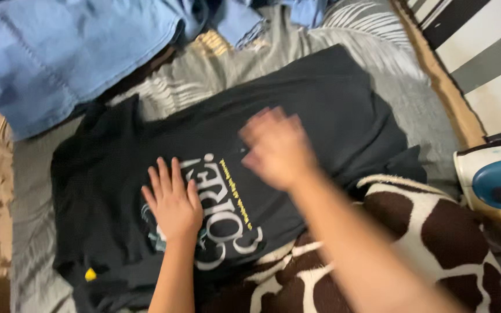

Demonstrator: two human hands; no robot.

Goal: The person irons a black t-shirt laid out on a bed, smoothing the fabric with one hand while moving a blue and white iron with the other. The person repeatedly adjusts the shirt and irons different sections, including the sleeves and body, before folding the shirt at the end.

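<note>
Left hand spread flat on black printed T-shirt; right hand blurred above shirt, grip unclear; blue denim beyond both

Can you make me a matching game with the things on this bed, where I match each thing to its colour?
Things:
1. T-shirt under the left hand and right hand
2. Jeans at the top left
3. Iron at the right edge
4. Patterned blanket by the right arm

Colours:
A. white and blue
B. brown and white
C. black
D. light blue

Pairs: 1-C, 2-D, 3-A, 4-B
</note>
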